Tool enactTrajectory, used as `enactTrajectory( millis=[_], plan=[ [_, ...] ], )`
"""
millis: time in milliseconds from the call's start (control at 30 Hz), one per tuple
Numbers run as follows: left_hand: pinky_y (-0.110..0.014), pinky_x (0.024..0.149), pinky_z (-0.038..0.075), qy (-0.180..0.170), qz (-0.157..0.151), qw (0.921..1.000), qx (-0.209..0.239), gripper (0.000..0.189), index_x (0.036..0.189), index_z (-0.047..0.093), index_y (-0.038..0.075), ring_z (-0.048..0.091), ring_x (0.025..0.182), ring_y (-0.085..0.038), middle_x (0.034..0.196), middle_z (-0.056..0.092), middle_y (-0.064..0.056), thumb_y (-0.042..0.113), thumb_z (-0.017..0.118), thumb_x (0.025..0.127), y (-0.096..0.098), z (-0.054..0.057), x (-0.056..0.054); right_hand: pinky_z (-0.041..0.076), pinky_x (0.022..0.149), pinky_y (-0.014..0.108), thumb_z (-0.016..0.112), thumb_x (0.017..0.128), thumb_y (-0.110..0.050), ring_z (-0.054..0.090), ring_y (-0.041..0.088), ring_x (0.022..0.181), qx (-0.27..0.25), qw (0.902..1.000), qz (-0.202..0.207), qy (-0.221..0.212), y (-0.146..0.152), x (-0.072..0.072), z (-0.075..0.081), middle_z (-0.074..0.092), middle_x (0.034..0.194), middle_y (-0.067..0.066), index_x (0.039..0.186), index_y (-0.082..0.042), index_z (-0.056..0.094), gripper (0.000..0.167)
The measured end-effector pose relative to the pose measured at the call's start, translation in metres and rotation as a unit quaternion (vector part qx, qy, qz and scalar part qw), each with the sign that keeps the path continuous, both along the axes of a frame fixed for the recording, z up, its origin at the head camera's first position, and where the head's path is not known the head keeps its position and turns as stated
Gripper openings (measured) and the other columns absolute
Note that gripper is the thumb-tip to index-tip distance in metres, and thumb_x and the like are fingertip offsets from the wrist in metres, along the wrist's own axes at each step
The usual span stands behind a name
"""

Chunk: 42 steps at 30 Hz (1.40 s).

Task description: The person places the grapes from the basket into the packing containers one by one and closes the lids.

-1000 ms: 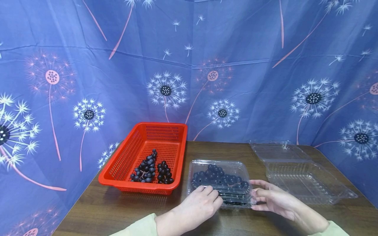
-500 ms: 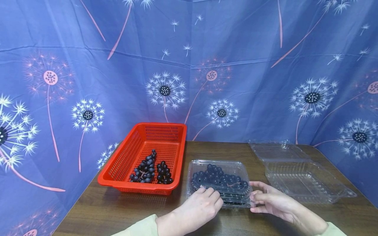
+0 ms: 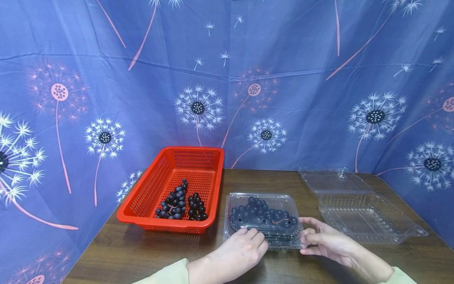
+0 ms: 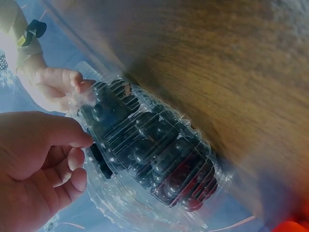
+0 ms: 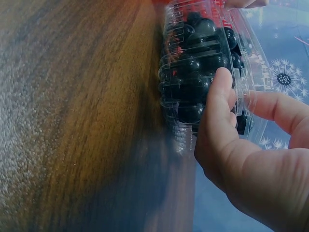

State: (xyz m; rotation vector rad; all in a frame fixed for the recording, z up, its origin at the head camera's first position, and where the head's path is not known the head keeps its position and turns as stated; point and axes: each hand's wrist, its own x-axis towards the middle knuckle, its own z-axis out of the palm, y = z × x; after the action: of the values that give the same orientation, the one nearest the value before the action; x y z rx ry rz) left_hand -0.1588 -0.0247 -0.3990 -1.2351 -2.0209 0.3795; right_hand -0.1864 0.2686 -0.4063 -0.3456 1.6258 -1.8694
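Observation:
A clear plastic clamshell box (image 3: 289,203) with dark grapes (image 3: 259,209) inside sits on the table, its lid lowered over them. At its front edge my left hand (image 3: 244,246) curls its fingers and thumb onto the rim. The left wrist view shows that thumb (image 4: 72,133) right at the rim, above bent fingers. My right hand (image 3: 330,240) pinches the box's right front corner. In the right wrist view, one finger (image 5: 219,96) lies along the box's side, with another digit across the rim. Ribbed walls and grapes show through the plastic.
On the left stands a red basket (image 3: 133,215) holding two bunches of dark grapes (image 3: 173,203). Another clear clamshell (image 3: 358,225) lies open at the right, lid toward the back. A blue dandelion-print cloth (image 3: 305,98) hangs behind the wooden table (image 3: 117,256).

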Motion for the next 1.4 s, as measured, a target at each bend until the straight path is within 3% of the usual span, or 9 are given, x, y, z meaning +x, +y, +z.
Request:
enactTrajectory(
  millis=[333, 567, 1000, 1400],
  plan=[
    [-0.022, 0.063, 0.037, -0.004, -0.007, 0.9999, -0.007, 0.008, 0.088, 0.057, 0.023, 0.050, 0.077, -0.009, 0.083, 0.052, 0.009, 0.025, 0.050, 0.085, -0.001, 0.001, 0.001, 0.051, 0.086, 0.039, 0.051, 0.086, -0.001, 0.056, 0.013, 0.087, 0.036, 0.9992, -0.017, 0.002, -0.001, 0.002, 0.001, 0.051, 0.094, 0.002, 0.140, 0.007, -0.007, 0.079],
    [-0.021, 0.063, 0.038, -0.014, -0.007, 0.9999, -0.004, 0.008, 0.089, 0.057, 0.023, 0.050, 0.079, -0.009, 0.084, 0.051, 0.009, 0.025, 0.052, 0.084, -0.002, 0.000, 0.002, 0.052, 0.085, 0.038, 0.051, 0.087, -0.002, 0.057, 0.015, 0.087, 0.049, 0.9983, -0.031, 0.007, -0.003, 0.007, -0.002, 0.051, 0.095, 0.003, 0.135, 0.009, 0.005, 0.067],
    [-0.022, 0.064, 0.038, -0.029, -0.005, 0.9996, 0.003, 0.017, 0.098, 0.059, 0.020, 0.050, 0.083, -0.009, 0.090, 0.053, 0.008, 0.025, 0.047, 0.088, -0.010, 0.000, 0.005, 0.051, 0.086, 0.037, 0.049, 0.087, -0.001, 0.057, 0.015, 0.085, 0.040, 0.9985, -0.037, 0.005, -0.004, 0.009, -0.003, 0.054, 0.090, 0.001, 0.122, 0.003, 0.020, 0.045],
    [-0.022, 0.062, 0.036, -0.023, -0.004, 0.9995, 0.020, 0.014, 0.093, 0.058, 0.020, 0.049, 0.081, -0.010, 0.088, 0.051, 0.007, 0.023, 0.049, 0.084, -0.023, 0.000, 0.006, 0.052, 0.085, 0.036, 0.048, 0.086, 0.002, 0.060, 0.016, 0.085, 0.015, 0.9990, -0.041, 0.004, -0.006, 0.011, -0.007, 0.055, 0.088, 0.000, 0.121, 0.001, 0.022, 0.043]
  ],
)
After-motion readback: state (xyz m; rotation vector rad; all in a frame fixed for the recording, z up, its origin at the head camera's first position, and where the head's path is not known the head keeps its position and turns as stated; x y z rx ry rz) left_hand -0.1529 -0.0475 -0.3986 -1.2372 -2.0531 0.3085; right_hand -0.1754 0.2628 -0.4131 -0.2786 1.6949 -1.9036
